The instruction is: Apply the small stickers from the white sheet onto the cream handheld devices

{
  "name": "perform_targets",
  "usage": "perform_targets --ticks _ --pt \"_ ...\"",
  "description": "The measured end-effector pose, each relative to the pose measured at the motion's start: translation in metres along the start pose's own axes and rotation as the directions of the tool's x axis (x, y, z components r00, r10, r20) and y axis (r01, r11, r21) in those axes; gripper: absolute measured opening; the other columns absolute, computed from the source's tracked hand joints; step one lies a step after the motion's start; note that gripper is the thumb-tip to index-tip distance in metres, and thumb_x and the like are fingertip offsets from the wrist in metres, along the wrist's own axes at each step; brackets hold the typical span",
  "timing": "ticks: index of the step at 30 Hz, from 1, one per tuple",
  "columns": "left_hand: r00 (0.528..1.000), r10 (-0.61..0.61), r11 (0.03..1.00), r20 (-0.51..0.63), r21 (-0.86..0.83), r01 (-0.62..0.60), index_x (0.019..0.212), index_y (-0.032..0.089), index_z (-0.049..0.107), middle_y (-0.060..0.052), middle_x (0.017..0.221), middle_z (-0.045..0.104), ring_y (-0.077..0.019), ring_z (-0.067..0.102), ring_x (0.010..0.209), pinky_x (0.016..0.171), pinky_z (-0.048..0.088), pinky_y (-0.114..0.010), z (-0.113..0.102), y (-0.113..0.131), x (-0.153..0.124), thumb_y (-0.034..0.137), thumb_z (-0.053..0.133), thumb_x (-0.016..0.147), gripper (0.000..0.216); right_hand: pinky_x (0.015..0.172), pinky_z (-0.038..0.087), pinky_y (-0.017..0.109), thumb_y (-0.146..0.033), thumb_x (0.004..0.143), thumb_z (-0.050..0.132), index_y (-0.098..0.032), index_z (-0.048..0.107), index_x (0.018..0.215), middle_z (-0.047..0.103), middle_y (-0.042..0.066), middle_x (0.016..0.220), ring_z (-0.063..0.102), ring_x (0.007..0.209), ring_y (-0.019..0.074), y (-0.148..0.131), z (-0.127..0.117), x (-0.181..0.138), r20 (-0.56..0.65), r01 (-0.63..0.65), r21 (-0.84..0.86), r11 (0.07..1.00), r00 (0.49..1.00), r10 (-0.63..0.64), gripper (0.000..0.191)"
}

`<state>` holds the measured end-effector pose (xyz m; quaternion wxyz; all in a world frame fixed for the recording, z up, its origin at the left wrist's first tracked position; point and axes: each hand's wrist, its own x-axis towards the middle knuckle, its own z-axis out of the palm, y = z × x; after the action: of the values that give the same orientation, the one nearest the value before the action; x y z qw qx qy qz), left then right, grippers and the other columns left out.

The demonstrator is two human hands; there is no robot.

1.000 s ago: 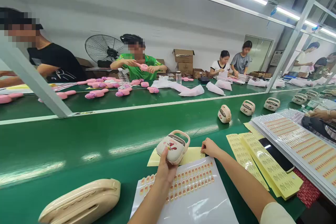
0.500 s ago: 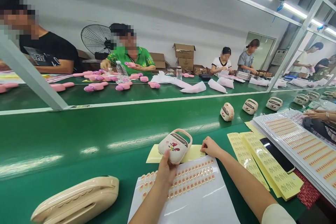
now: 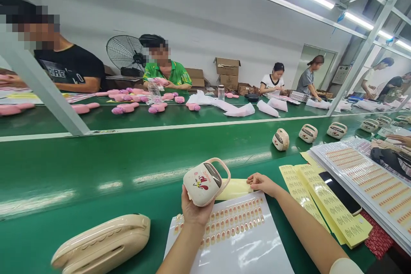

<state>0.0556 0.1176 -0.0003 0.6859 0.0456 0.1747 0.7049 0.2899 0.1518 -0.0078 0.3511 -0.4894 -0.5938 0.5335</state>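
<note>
My left hand (image 3: 192, 210) grips a small cream device (image 3: 204, 181) with a loop handle and a red cartoon print, held tilted above the green belt. My right hand (image 3: 261, 182) rests its fingertips on a pale yellow sheet (image 3: 233, 189) just behind a white sticker sheet (image 3: 237, 235) with rows of small orange stickers. A larger cream device (image 3: 102, 246) lies on its side at the near left.
Several more cream devices (image 3: 281, 139) stand in a row on the green conveyor (image 3: 96, 167) to the right. Yellow label sheets (image 3: 324, 203), a black phone (image 3: 340, 192) and stacked sticker sheets (image 3: 369, 175) lie at right. People sit across among pink items (image 3: 125, 108).
My left hand has turned the cream device so its printed side faces me and shifted it slightly left. My right hand stays on the yellow sheet.
</note>
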Motion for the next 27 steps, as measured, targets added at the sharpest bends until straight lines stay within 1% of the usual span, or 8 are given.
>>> perform_targets --ticks 2,4,7,10,13,16,21,27 --pt "1.000 -0.017 1.000 0.006 0.011 0.017 0.118 0.033 0.055 -0.002 0.095 0.072 -0.0243 0.066 0.089 0.093 0.042 -0.049 0.006 0.001 -0.004 0.046 0.045 0.083 0.039 0.080 0.043 0.037 -0.052 0.039 0.079 -0.017 0.046 0.048 0.056 0.006 0.088 0.057 0.085 0.0202 -0.008 -0.003 -0.001 0.004 -0.007 0.090 0.996 1.000 0.007 0.049" --pt "0.999 -0.033 0.999 0.013 0.036 0.032 0.119 0.029 0.055 -0.007 0.098 0.071 -0.0290 0.064 0.093 0.090 0.042 -0.053 0.012 0.000 -0.007 0.049 0.047 0.080 0.044 0.080 0.042 0.037 -0.056 0.035 0.079 -0.017 0.046 0.047 0.057 0.006 0.086 0.056 0.084 0.0201 -0.022 -0.002 -0.002 -0.034 0.007 0.163 0.987 0.999 -0.001 0.052" --pt "0.999 -0.031 0.996 -0.015 0.086 0.032 0.117 0.025 0.057 -0.010 0.096 0.070 -0.0311 0.064 0.089 0.083 0.045 -0.054 0.022 -0.002 -0.011 0.046 0.050 0.078 0.045 0.080 0.040 0.034 -0.059 0.042 0.075 -0.018 0.047 0.049 0.057 0.005 0.088 0.054 0.085 0.0187 -0.052 0.012 -0.008 -0.111 0.056 0.247 0.968 0.993 -0.029 0.050" --pt "0.997 0.038 0.988 -0.069 0.150 -0.027 0.109 0.024 0.061 -0.005 0.087 0.070 -0.0248 0.065 0.079 0.076 0.050 -0.044 0.033 -0.002 -0.014 0.041 0.057 0.073 0.039 0.081 0.039 0.032 -0.053 0.050 0.075 -0.018 0.052 0.052 0.059 0.004 0.089 0.053 0.089 0.0179 -0.084 0.042 -0.020 -0.128 0.121 0.325 0.938 0.988 -0.083 0.042" --pt "0.987 0.134 0.964 -0.087 0.241 -0.110 0.101 0.021 0.062 -0.002 0.083 0.068 -0.0192 0.063 0.072 0.067 0.051 -0.032 0.043 -0.003 -0.018 0.037 0.067 0.064 0.040 0.081 0.039 0.031 -0.042 0.048 0.079 -0.018 0.056 0.051 0.059 0.003 0.085 0.053 0.086 0.0177 -0.108 0.074 -0.031 -0.129 0.182 0.410 0.894 0.982 -0.141 0.034" --pt "0.973 0.216 0.928 -0.085 0.328 -0.178 0.099 0.022 0.061 0.000 0.086 0.066 -0.0162 0.061 0.071 0.060 0.050 -0.025 0.051 -0.004 -0.023 0.032 0.073 0.057 0.044 0.076 0.040 0.030 -0.036 0.047 0.078 -0.018 0.058 0.052 0.057 0.002 0.084 0.053 0.079 0.0162 -0.118 0.094 -0.033 -0.175 0.191 0.355 0.915 0.975 -0.135 0.028" --pt "0.948 0.288 0.891 -0.135 0.401 -0.213 0.096 0.026 0.056 0.002 0.086 0.062 -0.0135 0.058 0.065 0.054 0.048 -0.024 0.062 -0.003 -0.033 0.027 0.074 0.056 0.044 0.069 0.041 0.029 -0.026 0.053 0.073 -0.017 0.058 0.053 0.053 0.002 0.086 0.049 0.067 0.0123 -0.117 0.101 -0.029 -0.258 0.160 0.159 0.974 0.959 -0.115 0.017" --pt "0.931 0.327 0.875 -0.162 0.424 -0.233 0.097 0.027 0.054 0.001 0.089 0.059 -0.0136 0.059 0.067 0.053 0.048 -0.024 0.070 -0.004 -0.039 0.025 0.073 0.058 0.043 0.069 0.040 0.028 -0.026 0.056 0.069 -0.017 0.059 0.055 0.051 0.004 0.086 0.051 0.080 0.0173 -0.112 0.104 -0.029 -0.308 0.159 0.113 0.981 0.944 -0.118 0.014"
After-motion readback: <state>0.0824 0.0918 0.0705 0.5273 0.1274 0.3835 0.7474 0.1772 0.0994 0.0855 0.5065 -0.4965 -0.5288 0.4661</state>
